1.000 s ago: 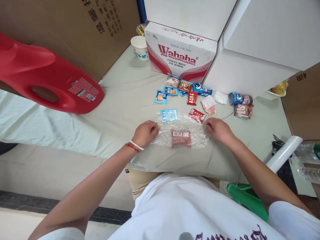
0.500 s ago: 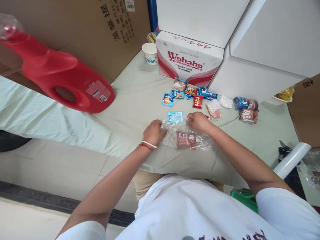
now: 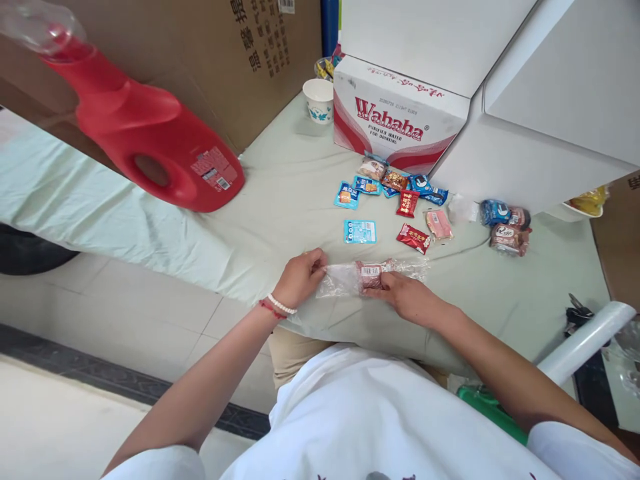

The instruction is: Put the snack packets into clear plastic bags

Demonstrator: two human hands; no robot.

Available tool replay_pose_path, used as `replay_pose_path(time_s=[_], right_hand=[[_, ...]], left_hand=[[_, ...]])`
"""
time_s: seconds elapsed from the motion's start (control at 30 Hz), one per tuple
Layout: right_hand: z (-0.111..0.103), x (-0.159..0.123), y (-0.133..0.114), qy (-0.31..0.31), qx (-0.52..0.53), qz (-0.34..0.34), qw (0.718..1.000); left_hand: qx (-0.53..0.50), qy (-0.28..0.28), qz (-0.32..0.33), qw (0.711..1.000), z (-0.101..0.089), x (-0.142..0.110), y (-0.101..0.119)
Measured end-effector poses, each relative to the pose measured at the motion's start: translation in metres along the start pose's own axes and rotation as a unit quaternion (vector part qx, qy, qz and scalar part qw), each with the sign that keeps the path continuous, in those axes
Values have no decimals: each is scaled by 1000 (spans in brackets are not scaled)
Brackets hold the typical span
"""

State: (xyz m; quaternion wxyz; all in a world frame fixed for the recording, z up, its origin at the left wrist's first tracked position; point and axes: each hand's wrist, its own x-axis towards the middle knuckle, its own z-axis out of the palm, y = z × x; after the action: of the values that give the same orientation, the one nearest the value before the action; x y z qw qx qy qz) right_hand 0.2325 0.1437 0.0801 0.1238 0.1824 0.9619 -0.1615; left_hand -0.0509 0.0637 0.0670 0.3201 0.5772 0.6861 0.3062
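Note:
A clear plastic bag [image 3: 336,280] stretches sideways near the table's front edge. My left hand [image 3: 300,277] pinches the bag's left end between thumb and fingers. A reddish-brown snack packet [image 3: 371,272] with a white barcode label lies along the bag's middle; whether it is fully inside I cannot tell. My right hand [image 3: 413,298] has its thumb and fingers closed on the packet's right part, covering some of it. Just beyond the hands lie a light-blue snack packet [image 3: 360,231], a red-wrapped snack [image 3: 413,238] and a pink packet [image 3: 439,224].
Several wrapped snacks [image 3: 395,180] are grouped before a Wahaha water carton [image 3: 400,123]. A paper cup [image 3: 319,101] stands left of the carton. A large red jug [image 3: 165,147] is on the left. More snacks [image 3: 509,239] and a plastic film roll [image 3: 585,343] are at right.
My right hand has let go of the bag's upper edge and come down onto the brown packet. The bag is now narrower and flatter, and the red-wrapped snack is uncovered.

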Motion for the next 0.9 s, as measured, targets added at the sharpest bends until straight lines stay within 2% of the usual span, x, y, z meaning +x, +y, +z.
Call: replay_pose_path(time_s=[0.1, 0.2, 0.27, 0.37, 0.47, 0.53, 0.6, 0.63, 0.67, 0.7, 0.77, 0.83, 0.9], right_hand=[[10, 1, 2, 26, 47, 14, 998], [17, 5, 0, 53, 85, 19, 995], [20, 7, -1, 73, 109, 15, 991], [20, 4, -2, 115, 154, 8, 981], [18, -9, 2, 164, 251, 1, 954], [18, -19, 10, 245, 286, 75, 923], [21, -25, 21, 351, 234, 216, 880], [23, -27, 27, 385, 187, 281, 859], [26, -27, 32, 397, 142, 326, 846], [27, -27, 36, 386, 113, 348, 847], [29, -24, 39, 346, 111, 347, 865], [25, -19, 32, 333, 154, 323, 872], [18, -12, 18, 344, 199, 282, 873]], left_hand=[[-132, -20, -18, 991, 5, -13, 19], [-190, -27, 2, 981, 25, -7, 42], [-150, -32, 25, 988, 43, 3, 55], [-3, -54, 63, 997, 67, 16, 68], [157, -61, 66, 984, 83, 22, 74], [220, -53, 67, 972, 88, 22, 75], [250, -40, 74, 965, 92, 22, 75], [257, -28, 73, 963, 92, 22, 74], [261, -7, 63, 963, 93, 22, 74], [264, 18, 42, 963, 93, 22, 73], [271, 54, -12, 961, 93, 23, 73], [279, 44, -54, 958, 92, 25, 72], [277, 8, -66, 958, 91, 27, 72]])
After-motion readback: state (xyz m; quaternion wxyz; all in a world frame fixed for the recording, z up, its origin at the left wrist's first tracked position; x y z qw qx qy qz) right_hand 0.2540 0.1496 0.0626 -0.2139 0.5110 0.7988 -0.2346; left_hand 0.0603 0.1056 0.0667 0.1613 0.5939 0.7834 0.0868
